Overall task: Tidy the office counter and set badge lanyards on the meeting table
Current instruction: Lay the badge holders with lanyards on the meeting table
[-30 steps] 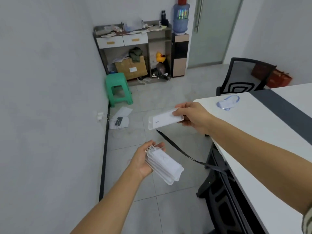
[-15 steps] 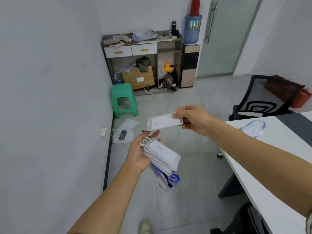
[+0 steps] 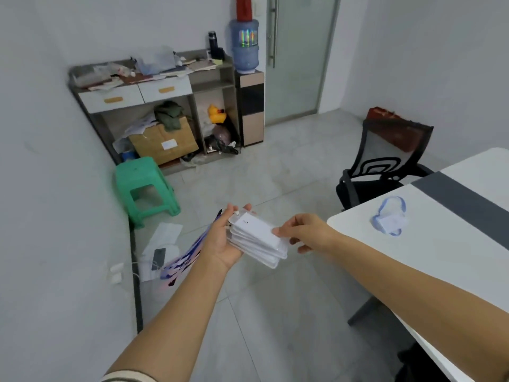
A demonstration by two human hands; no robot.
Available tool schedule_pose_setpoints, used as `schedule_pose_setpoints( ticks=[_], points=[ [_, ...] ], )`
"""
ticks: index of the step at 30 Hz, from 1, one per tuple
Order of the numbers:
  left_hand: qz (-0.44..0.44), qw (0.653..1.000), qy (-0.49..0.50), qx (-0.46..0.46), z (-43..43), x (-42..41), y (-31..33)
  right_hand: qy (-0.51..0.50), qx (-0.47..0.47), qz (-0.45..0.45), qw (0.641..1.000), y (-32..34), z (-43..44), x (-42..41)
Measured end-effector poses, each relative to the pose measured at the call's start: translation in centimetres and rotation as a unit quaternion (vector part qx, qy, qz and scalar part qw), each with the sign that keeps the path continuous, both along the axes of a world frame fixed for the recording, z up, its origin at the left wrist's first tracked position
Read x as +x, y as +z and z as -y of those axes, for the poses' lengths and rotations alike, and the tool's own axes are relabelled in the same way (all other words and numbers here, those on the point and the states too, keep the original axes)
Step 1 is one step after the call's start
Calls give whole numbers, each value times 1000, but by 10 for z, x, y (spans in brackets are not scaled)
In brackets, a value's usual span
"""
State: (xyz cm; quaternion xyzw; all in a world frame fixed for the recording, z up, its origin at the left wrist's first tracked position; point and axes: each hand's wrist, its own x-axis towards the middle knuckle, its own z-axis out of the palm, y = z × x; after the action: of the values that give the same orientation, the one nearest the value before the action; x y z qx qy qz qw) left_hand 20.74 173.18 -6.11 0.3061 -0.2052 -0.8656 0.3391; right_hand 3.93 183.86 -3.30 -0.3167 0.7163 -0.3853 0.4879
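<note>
Over the floor, left hand [image 3: 220, 244] grips a stack of badge holders [image 3: 256, 241], lanyards [image 3: 184, 260] dangling behind. Right hand [image 3: 305, 232] pinches the top holder's edge. One badge lanyard [image 3: 389, 220] sits on the meeting table [image 3: 440, 257].

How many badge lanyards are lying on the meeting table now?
1. One light blue badge lanyard lies near the corner of the white meeting table. The left hand holds a badge stack. The table runs out of view, so more may be hidden.
</note>
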Motion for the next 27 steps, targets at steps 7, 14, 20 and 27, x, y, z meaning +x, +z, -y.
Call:
schedule_pose_setpoints(
  ticks=[7,14,20,27],
  points=[
    [52,996,-70,1,40,-96,-20,-42,77,165,982,-28,31,-74],
    [92,988,-123,-1,84,-217,-33,-80,64,227,969,-50,65,-193],
    [143,973,-182,24,103,-314,-51,-128,71,213,966,-76,62,-294],
    [157,946,-283,14,126,-393,-69,-268,237,-98,928,-136,15,-409]
  ],
)
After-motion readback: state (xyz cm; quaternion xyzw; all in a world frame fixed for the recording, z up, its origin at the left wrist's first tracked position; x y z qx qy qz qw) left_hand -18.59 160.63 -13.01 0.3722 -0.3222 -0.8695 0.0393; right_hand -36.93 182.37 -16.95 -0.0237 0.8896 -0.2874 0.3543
